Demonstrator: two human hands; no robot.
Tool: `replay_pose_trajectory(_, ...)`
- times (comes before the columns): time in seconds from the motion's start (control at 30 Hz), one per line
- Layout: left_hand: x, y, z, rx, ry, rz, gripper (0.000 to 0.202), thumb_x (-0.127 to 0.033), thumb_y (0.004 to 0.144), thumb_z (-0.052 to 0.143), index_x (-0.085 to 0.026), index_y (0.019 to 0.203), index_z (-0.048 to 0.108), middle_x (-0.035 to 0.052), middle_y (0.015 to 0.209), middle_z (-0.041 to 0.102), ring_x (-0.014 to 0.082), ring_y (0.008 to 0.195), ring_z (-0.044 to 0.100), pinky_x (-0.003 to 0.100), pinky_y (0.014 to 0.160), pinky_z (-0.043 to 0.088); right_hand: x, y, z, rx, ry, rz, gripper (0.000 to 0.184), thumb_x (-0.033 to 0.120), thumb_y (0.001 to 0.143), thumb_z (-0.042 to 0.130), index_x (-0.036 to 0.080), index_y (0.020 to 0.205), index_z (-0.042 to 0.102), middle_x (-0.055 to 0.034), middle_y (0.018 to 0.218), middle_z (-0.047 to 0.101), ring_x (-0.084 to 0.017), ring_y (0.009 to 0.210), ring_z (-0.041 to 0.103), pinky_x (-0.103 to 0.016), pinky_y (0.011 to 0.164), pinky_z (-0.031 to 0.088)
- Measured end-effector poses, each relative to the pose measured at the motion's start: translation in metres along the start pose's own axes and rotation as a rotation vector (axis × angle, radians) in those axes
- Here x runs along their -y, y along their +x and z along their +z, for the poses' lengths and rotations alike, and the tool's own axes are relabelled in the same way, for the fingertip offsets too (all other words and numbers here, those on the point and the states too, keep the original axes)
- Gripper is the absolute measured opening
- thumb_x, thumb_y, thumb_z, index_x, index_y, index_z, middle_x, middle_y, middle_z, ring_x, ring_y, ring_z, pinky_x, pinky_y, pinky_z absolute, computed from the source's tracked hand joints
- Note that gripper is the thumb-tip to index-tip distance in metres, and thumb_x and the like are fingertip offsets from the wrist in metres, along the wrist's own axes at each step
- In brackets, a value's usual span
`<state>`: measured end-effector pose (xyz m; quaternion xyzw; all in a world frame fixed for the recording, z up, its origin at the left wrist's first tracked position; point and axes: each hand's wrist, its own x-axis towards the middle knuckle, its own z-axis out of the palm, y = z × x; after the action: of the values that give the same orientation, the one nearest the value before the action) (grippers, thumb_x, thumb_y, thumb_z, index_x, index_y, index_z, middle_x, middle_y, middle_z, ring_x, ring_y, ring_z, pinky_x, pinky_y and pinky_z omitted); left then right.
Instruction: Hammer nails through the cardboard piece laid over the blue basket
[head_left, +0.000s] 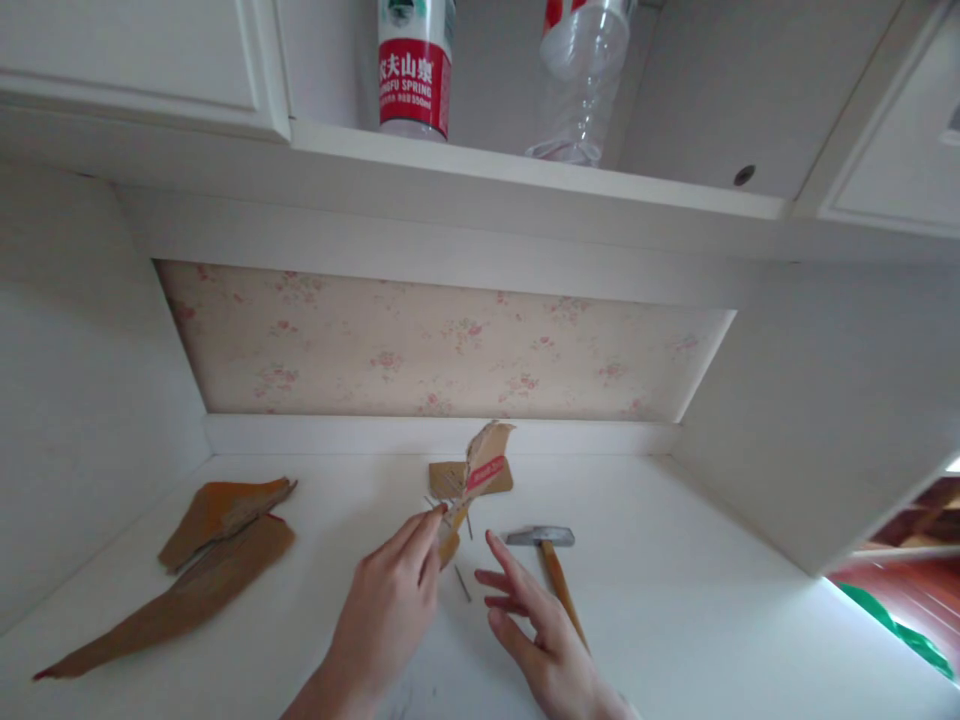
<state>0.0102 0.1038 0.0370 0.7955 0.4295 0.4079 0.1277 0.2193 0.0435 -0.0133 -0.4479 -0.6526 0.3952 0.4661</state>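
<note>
At the bottom of the frame, right of center, the right hand (534,628) hangs released over the counter (675,610), fingers spread and holding nothing. Beside it, the left hand (397,580) seems to pinch the lower end of a torn cardboard strip (486,468), which stands tilted at the center of the frame; the fingertips' exact grip cannot be told.

A loose nail (463,584) lies between the 2 hands. Just right of it rests a hammer (553,565), its handle running under the right hand. The handling would go best with the left pinch kept firm but light, since thin cardboard may bend, and the right hand steadying the strip's free edge, fingers clear of the nail points.

At the left of the frame lie 2 torn cardboard pieces (217,578). Behind the strip sits a flat cardboard piece (444,472), then floral wallpaper (450,350). At the top, 2 bottles (415,85) stand on a shelf (525,172).
</note>
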Motion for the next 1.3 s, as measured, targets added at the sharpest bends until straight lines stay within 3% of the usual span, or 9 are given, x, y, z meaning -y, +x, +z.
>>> replay_pose_trajectory(0.17,0.028,0.021,-0.016,-0.06,-0.548,-0.368,0.032,-0.03,0.084,0.066,-0.02,0.115,0.068,0.0065,0.108,0.077,0.0249,0.098,0.073,0.031,0.087,0.056,-0.03,0.009,-0.004,-0.111,-0.125,0.174,0.049,0.033,0.101,0.043,0.024,0.149,0.044,-0.0171,0.154,0.048,-0.023,0.112,0.068,-0.042,0.089,0.06)
replay_pose_trajectory(0.23,0.034,0.024,-0.015,-0.094,-0.784,-0.488,0.036,-0.027,0.077,0.073,-0.019,0.112,0.068,0.0064,0.107,0.078,0.0258,0.102,0.072,0.031,0.089,0.054,-0.036,0.011,-0.005,-0.115,-0.212,0.173,0.05,0.027,0.098,0.044,0.014,0.147,0.047,-0.0232,0.153,0.048,-0.029,0.12,0.063,-0.048,0.094,0.057)
replay_pose_trajectory(0.43,0.041,0.013,0.016,-0.005,-1.269,-0.686,0.041,-0.017,0.069,0.074,-0.018,0.109,0.066,0.0075,0.105,0.078,0.0267,0.1,0.072,0.033,0.083,0.054,-0.022,0.012,-0.002,0.073,-0.384,0.057,0.05,0.013,0.088,0.058,0.034,0.133,0.066,-0.0062,0.159,0.044,-0.026,0.152,0.026,-0.047,0.122,0.028)
replay_pose_trajectory(0.6,0.045,-0.002,0.044,0.167,-1.39,-0.743,0.045,-0.014,0.065,0.071,-0.013,0.11,0.071,0.0131,0.109,0.077,0.0298,0.099,0.073,0.038,0.086,0.054,-0.016,0.015,-0.001,0.033,-0.256,0.078,0.057,0.013,0.081,0.067,0.031,0.135,0.064,-0.0061,0.15,0.056,-0.028,0.147,0.037,-0.047,0.122,0.029)
replay_pose_trajectory(0.73,0.043,-0.01,0.053,0.238,-1.416,-0.773,0.04,-0.022,0.07,0.076,-0.012,0.108,0.073,0.015,0.105,0.078,0.0317,0.096,0.073,0.039,0.084,0.054,-0.022,0.016,-0.001,-0.09,-0.031,0.162,0.035,0.033,0.095,0.055,0.024,0.127,0.065,-0.0121,0.137,0.066,-0.028,0.126,0.06,-0.046,0.11,0.045)
replay_pose_trajectory(0.83,0.042,-0.014,0.055,0.249,-1.406,-0.78,0.039,-0.025,0.07,0.082,-0.012,0.107,0.075,0.0148,0.105,0.078,0.0312,0.096,0.073,0.038,0.087,0.053,-0.032,0.016,-0.001,-0.141,0.161,0.265,0.042,0.046,0.101,0.037,0.021,0.127,0.057,-0.0142,0.116,0.075,-0.026,0.103,0.072,-0.046,0.096,0.054)
replay_pose_trajectory(0.93,0.042,-0.017,0.056,0.26,-1.393,-0.765,0.041,-0.027,0.073,0.083,-0.012,0.11,0.075,0.0143,0.107,0.078,0.0302,0.097,0.073,0.038,0.089,0.051,-0.037,0.014,0.0,-0.154,0.281,0.321,0.051,0.056,0.096,0.046,0.021,0.134,0.051,-0.0097,0.101,0.076,-0.024,0.09,0.074,-0.041,0.086,0.057)
replay_pose_trajectory(1.07,0.042,-0.018,0.055,0.308,-1.384,-0.723,0.039,-0.026,0.075,0.082,-0.012,0.111,0.075,0.0147,0.11,0.077,0.0298,0.1,0.071,0.036,0.092,0.05,-0.031,0.011,0.0,-0.105,0.306,0.328,0.062,0.049,0.083,0.072,0.028,0.139,0.054,-0.0073,0.118,0.07,-0.017,0.082,0.071,-0.031,0.072,0.053)
replay_pose_trajectory(1.3,0.041,-0.015,0.053,0.389,-1.383,-0.712,0.039,-0.022,0.074,0.082,-0.015,0.112,0.075,0.0136,0.111,0.076,0.029,0.102,0.07,0.035,0.09,0.049,-0.03,0.011,-0.001,-0.05,0.205,0.272,0.061,0.023,0.084,0.07,0.028,0.142,0.054,-0.0096,0.14,0.06,-0.007,0.065,0.057,-0.025,0.057,0.04)
